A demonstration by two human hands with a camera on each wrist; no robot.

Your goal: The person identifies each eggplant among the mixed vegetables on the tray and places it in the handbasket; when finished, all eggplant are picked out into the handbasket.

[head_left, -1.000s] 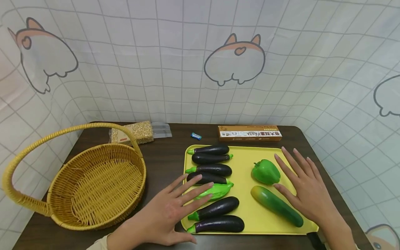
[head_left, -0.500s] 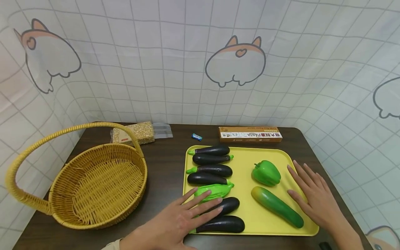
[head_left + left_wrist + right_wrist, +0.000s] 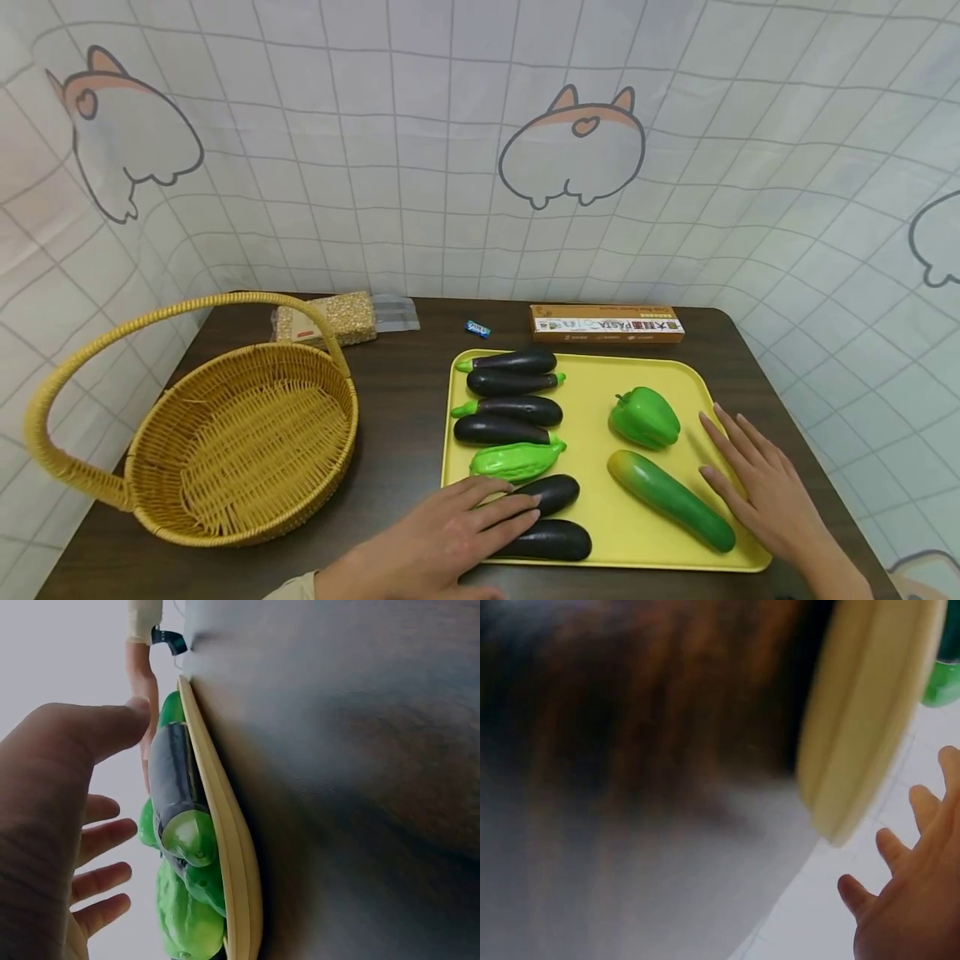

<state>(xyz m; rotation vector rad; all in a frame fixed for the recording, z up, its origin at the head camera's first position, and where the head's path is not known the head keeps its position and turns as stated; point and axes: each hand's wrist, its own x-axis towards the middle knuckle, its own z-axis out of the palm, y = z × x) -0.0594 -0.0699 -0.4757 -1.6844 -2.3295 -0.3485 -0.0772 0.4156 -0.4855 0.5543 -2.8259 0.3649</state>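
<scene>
A yellow tray (image 3: 600,467) bears several dark eggplants (image 3: 517,407) in a column at its left, with a light green bumpy vegetable (image 3: 517,460) among them. The left hand (image 3: 438,537) hovers over the two nearest eggplants (image 3: 551,540), fingers extended and holding nothing; the left wrist view shows a gap between it and the eggplant (image 3: 176,769). At the tray's right side lie a green pepper (image 3: 645,417) and a green cucumber-like vegetable (image 3: 671,498). Over the tray's right edge the right hand (image 3: 772,500) is spread, empty; in the right wrist view its fingers (image 3: 892,849) are apart.
A wicker basket (image 3: 255,450) with a tall handle stands at the left. Behind it lies a bag of grain (image 3: 337,319); a small blue packet (image 3: 477,329) and a pasta box (image 3: 607,324) lie along the table's back. A patterned cloth (image 3: 420,167) surrounds the table.
The left hand has moved right and toward the nearest eggplants. The right hand has shifted right and nearer the body, away from the pepper. The vegetables have kept their places.
</scene>
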